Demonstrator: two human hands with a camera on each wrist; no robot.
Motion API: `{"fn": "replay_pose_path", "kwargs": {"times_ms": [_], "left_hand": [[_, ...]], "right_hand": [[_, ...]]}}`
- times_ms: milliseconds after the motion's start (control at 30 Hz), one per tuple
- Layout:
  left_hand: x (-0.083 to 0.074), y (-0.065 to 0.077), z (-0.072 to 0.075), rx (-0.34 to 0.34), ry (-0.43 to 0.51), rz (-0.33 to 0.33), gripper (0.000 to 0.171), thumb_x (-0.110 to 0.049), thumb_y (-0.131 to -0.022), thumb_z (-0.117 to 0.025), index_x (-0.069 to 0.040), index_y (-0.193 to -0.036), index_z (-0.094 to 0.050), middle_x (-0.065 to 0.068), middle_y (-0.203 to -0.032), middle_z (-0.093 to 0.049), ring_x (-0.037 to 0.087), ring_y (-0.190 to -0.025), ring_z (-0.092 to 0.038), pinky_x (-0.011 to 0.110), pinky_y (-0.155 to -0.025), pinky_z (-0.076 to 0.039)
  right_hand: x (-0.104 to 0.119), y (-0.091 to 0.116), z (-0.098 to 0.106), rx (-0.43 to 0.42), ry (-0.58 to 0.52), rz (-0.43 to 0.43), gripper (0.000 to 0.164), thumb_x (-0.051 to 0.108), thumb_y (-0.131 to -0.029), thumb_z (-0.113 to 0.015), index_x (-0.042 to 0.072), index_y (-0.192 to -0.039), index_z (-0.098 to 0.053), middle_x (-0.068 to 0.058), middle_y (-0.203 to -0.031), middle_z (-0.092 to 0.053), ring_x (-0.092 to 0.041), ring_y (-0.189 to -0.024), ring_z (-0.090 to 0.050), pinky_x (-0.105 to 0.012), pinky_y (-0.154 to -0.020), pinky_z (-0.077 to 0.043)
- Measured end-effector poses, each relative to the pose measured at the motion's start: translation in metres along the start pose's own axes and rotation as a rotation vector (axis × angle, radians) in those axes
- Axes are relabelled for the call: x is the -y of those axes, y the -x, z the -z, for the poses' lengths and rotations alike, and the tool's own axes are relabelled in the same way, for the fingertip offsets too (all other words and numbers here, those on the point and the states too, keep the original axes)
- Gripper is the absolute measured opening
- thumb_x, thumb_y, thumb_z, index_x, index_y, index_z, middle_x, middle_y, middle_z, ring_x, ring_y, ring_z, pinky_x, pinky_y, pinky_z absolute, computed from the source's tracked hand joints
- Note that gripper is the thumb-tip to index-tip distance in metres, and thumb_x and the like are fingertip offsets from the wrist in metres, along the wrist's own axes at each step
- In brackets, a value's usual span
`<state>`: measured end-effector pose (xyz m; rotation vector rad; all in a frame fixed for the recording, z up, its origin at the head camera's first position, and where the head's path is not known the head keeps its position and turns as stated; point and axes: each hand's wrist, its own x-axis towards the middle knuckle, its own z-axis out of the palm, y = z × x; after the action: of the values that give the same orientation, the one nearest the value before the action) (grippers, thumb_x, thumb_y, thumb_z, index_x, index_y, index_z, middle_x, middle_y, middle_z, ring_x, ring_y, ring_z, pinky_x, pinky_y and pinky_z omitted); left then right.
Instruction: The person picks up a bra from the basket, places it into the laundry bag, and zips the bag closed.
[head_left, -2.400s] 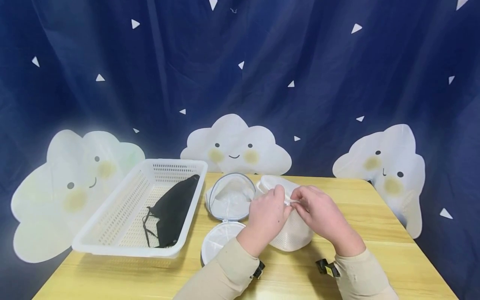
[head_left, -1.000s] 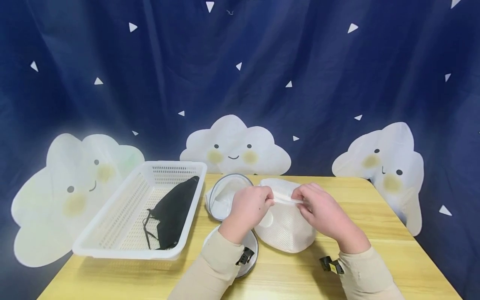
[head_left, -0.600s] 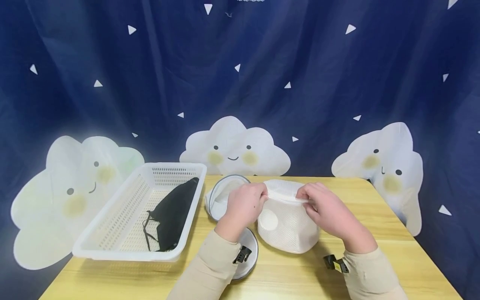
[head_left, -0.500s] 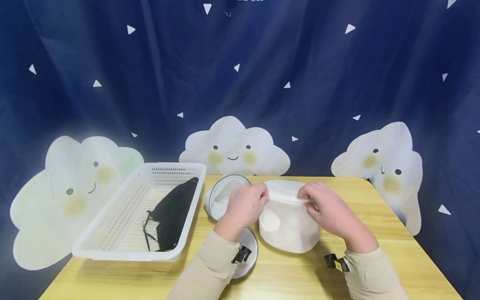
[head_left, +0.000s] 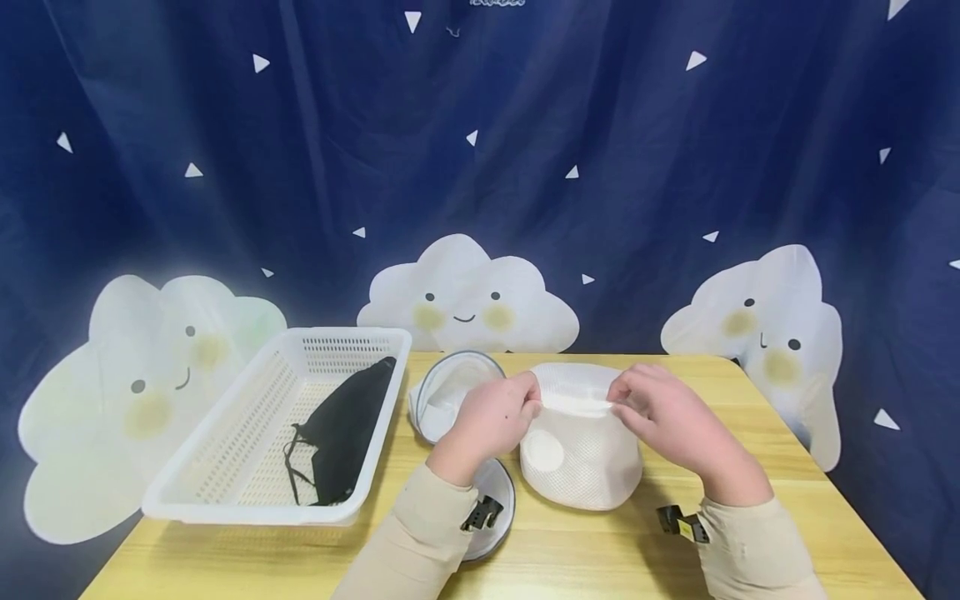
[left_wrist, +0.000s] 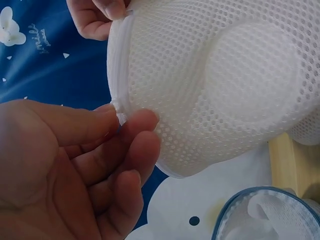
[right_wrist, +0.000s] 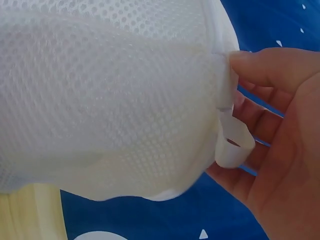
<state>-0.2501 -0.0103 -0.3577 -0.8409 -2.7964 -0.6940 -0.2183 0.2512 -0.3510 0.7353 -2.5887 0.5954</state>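
Note:
A white mesh laundry bag (head_left: 585, 467) stands on the table, its zipper (left_wrist: 119, 65) running across the top. My left hand (head_left: 491, 421) pinches the left end of the zipper between thumb and index finger, the other fingers loosely bent. At the opposite end, my right hand (head_left: 671, 417) pinches the zipped edge, thumb against a fabric cover. A small fabric loop (right_wrist: 235, 145) sticks out just below that thumb in the right wrist view. The zipper line between the hands looks closed. A pale round patch shows on the bag's left side.
Left of the mesh bag lies a second, opened round mesh bag (head_left: 450, 396) with a grey-blue rim, partly covered by the left arm. A white plastic basket (head_left: 247, 512) at the left holds a black cloth item (head_left: 348, 437) with a thin cord. All rest on a wooden table (head_left: 570, 562).
The hands were close together at the bag's gaping opening; the left has slid left along the zipper and the right slightly right. The gap is now drawn into a line.

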Motion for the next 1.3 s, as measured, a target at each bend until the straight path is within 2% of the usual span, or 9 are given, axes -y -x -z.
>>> {"fn": "replay_pose_path", "kwargs": {"times_ms": [333,500,633,833,1033,1167,1300], "left_hand": [[0.0,0.003,0.003,0.041,0.031,-0.082,0.019,-0.022,-0.097,-0.067,-0.023,-0.085,-0.053,-0.01,-0.069,-0.052,0.013,-0.071,-0.053,0.03,-0.067,-0.043],[0.0,0.003,0.002,0.053,0.02,-0.068,0.018,-0.022,-0.098,-0.066,-0.023,-0.086,-0.053,-0.01,-0.068,-0.051,0.013,-0.07,-0.053,0.03,-0.066,-0.043],[-0.001,0.003,0.002,0.058,0.009,-0.061,0.017,-0.022,-0.098,-0.066,-0.023,-0.086,-0.053,-0.01,-0.068,-0.051,0.013,-0.069,-0.053,0.03,-0.064,-0.043],[-0.002,0.002,0.002,0.053,0.007,-0.058,0.016,-0.02,-0.097,-0.065,-0.023,-0.086,-0.054,-0.01,-0.067,-0.051,0.012,-0.067,-0.053,0.03,-0.063,-0.043],[-0.003,0.002,0.0,0.06,0.023,-0.052,0.018,-0.021,-0.097,-0.066,-0.023,-0.084,-0.053,-0.01,-0.066,-0.051,0.011,-0.066,-0.052,0.029,-0.062,-0.042],[-0.003,0.002,-0.001,0.057,0.041,-0.06,0.017,-0.021,-0.097,-0.066,-0.023,-0.085,-0.054,-0.011,-0.066,-0.051,0.01,-0.066,-0.053,0.029,-0.062,-0.042],[-0.003,0.001,-0.002,0.053,0.047,-0.068,0.016,-0.021,-0.097,-0.066,-0.023,-0.086,-0.054,-0.011,-0.066,-0.052,0.01,-0.066,-0.053,0.029,-0.061,-0.042]], "right_hand": [[0.001,-0.003,-0.004,0.065,0.004,-0.016,0.021,0.003,-0.087,-0.073,0.02,-0.088,-0.062,0.011,-0.09,-0.058,-0.013,-0.09,-0.057,-0.039,-0.079,-0.051],[0.004,-0.003,-0.006,0.038,0.044,0.015,0.019,0.005,-0.085,-0.076,0.021,-0.089,-0.067,0.013,-0.083,-0.053,-0.01,-0.08,-0.052,-0.034,-0.072,-0.049],[0.009,-0.003,-0.009,0.048,0.071,0.067,0.015,0.011,-0.084,-0.079,0.019,-0.094,-0.071,0.012,-0.085,-0.056,-0.009,-0.083,-0.055,-0.034,-0.074,-0.051],[0.025,-0.007,-0.02,0.049,0.121,0.149,0.032,0.02,-0.079,-0.085,0.016,-0.106,-0.068,0.007,-0.094,-0.057,-0.012,-0.086,-0.052,-0.035,-0.076,-0.049],[0.035,-0.009,-0.037,0.005,0.218,0.189,0.036,0.009,-0.074,-0.087,0.014,-0.105,-0.07,0.005,-0.09,-0.058,-0.015,-0.082,-0.055,-0.033,-0.072,-0.049],[0.036,-0.009,-0.043,-0.019,0.254,0.192,0.032,0.001,-0.075,-0.08,0.013,-0.104,-0.072,0.004,-0.091,-0.062,-0.018,-0.085,-0.061,-0.035,-0.073,-0.052],[0.037,-0.009,-0.045,-0.046,0.248,0.185,0.027,0.005,-0.078,-0.08,0.015,-0.102,-0.072,0.007,-0.089,-0.062,-0.016,-0.083,-0.061,-0.034,-0.071,-0.052]]}}
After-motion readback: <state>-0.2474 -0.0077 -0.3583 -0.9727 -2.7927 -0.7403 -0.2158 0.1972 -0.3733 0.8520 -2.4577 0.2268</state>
